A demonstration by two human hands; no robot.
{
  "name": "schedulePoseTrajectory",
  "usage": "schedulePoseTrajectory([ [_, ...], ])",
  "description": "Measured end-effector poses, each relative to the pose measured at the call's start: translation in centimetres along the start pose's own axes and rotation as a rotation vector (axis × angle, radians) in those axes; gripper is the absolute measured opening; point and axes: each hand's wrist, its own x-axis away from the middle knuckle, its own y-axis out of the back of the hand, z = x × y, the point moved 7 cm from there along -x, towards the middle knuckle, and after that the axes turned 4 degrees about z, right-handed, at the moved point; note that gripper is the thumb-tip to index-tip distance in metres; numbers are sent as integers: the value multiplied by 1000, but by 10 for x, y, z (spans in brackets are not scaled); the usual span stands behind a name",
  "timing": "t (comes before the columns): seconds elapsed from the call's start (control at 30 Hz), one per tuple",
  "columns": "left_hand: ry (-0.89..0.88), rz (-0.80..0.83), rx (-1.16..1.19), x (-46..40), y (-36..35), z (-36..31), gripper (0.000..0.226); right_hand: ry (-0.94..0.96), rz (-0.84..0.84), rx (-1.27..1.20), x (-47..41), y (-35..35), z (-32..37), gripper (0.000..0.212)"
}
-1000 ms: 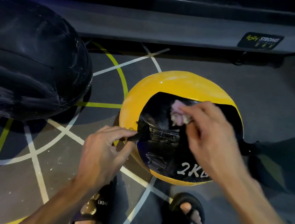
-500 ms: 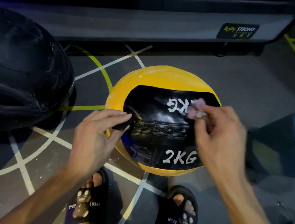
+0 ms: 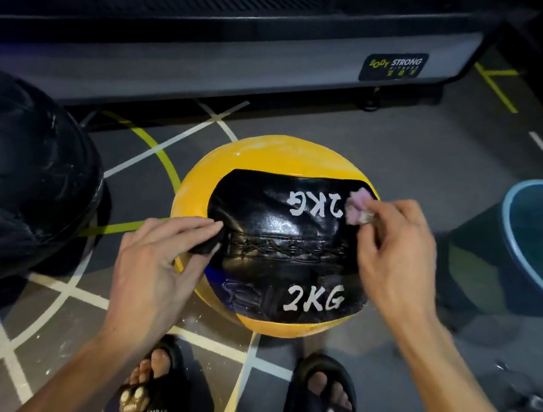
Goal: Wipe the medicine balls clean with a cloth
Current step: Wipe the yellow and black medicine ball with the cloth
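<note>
Yellow-and-black medicine ball (image 3: pixel 274 239), on the floor between both hands: steadied by a black tab pinched in the left hand (image 3: pixel 157 261) fingers, while a pink cloth (image 3: pixel 357 205) (wadded small) is pinched at the right hand (image 3: pixel 396 259) fingertips against its upper panel for wiping.

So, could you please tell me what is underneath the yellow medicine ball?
The yellow medicine ball sits on grey floor where white and yellow-green painted lines run beneath it. The contact patch and where those lines meet are hidden by the ball.
</note>
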Motion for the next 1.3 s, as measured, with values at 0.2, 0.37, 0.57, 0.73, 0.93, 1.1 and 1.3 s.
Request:
schedulePoseTrajectory([
  [0.2,-7,7,5,-2,4,2,36,366,147,-9,22,-26,57,34],
  [0.37,-24,-15,15,-1,-1,-2,34,38,32,4,-37,-12,-2,33],
  [0.57,-3,-38,59,-1,-3,-6,36,429,335,-203,-17,-56,107,39],
  [0.73,-14,-18,39,9,-1,-1,39,645,551,-113,9,-58,119,22],
  [0.93,-35,20,74,18,-11,-14,41,455,317,-38,-46,-61,109,39],
  [1.1,-104,-37,-14,17,-9,-13,32,573,579,-37,-9,-78,144,42],
  [1.3,-51,-42,0,21,-11,-6,37,530,401,26,-34,-68,129,29],
])
